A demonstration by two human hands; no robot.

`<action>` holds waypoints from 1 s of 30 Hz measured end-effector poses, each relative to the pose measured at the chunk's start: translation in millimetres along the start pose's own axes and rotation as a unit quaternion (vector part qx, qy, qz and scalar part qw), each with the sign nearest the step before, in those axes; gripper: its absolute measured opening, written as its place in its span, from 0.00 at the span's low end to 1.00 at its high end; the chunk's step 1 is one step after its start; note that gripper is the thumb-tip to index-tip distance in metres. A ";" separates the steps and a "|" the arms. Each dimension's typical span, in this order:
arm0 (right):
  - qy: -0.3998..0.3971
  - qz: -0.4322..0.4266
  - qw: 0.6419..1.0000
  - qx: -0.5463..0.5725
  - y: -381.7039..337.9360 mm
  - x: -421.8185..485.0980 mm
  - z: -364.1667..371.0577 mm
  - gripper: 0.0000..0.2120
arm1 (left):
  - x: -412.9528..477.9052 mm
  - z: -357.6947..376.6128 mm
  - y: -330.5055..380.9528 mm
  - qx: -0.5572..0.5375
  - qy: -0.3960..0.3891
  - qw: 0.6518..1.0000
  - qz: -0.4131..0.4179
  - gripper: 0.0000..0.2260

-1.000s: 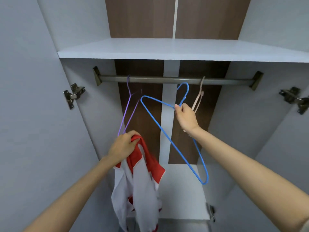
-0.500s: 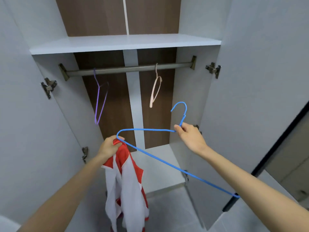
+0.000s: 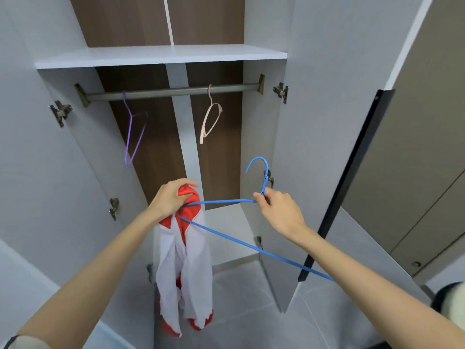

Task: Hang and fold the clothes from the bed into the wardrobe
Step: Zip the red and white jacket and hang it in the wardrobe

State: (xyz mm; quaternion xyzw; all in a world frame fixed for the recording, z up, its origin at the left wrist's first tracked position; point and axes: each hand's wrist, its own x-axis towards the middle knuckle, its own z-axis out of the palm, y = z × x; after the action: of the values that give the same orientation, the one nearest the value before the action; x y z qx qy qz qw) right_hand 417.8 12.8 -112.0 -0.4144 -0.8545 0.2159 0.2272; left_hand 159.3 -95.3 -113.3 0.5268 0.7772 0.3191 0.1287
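Before the open wardrobe point(image 3: 264, 147), the left hand point(image 3: 168, 200) grips the red-and-white garment point(image 3: 186, 273) at its top, while the right hand point(image 3: 279, 212) pinches the blue hanger point(image 3: 239, 241) below its hook; one hanger end enters the garment.

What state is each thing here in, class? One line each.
garment: dangling, unhung.
blue hanger: off the rail, one end at the garment.
left hand: grips the garment.
right hand: pinches the blue hanger.
purple hanger: on the rail, bare.
pink hanger: on the rail, bare.
wardrobe doors: open.
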 end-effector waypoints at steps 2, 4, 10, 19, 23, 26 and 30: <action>0.006 -0.031 0.999 -0.012 0.4 -15.7 0.9 0.19 | -19.2 7.6 30.2 -0.023 -0.002 0.999 0.031 0.13; 0.005 -0.043 0.999 -0.006 0.7 -29.0 5.0 0.19 | -38.2 12.0 58.5 -0.071 0.008 0.996 0.050 0.14; 0.043 -0.003 0.966 0.255 -1.5 -46.2 -2.5 0.21 | -94.8 19.8 109.8 -0.135 0.022 0.985 0.107 0.15; 0.103 -0.144 0.911 0.373 -32.8 -47.5 -40.0 0.24 | -110.2 -15.8 128.3 0.280 0.082 0.937 0.194 0.20; 0.102 -0.120 0.929 0.335 -44.2 -38.2 -36.6 0.13 | -104.8 -29.6 127.8 0.284 0.090 0.934 0.196 0.16; 0.217 -0.139 0.931 0.257 -41.3 -43.7 -30.8 0.13 | -109.8 -37.1 113.1 0.227 0.095 0.956 0.159 0.19; 0.253 -0.322 0.896 0.173 -22.5 -84.5 -0.6 0.23 | -110.0 -49.3 96.3 0.223 0.114 0.958 0.140 0.17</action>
State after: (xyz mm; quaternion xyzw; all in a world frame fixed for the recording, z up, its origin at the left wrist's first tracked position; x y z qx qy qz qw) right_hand 451.2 -67.9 -116.7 -0.1114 -0.8039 0.1631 0.5610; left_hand 249.1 -189.0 -29.8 0.6059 0.7564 0.2103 -0.1282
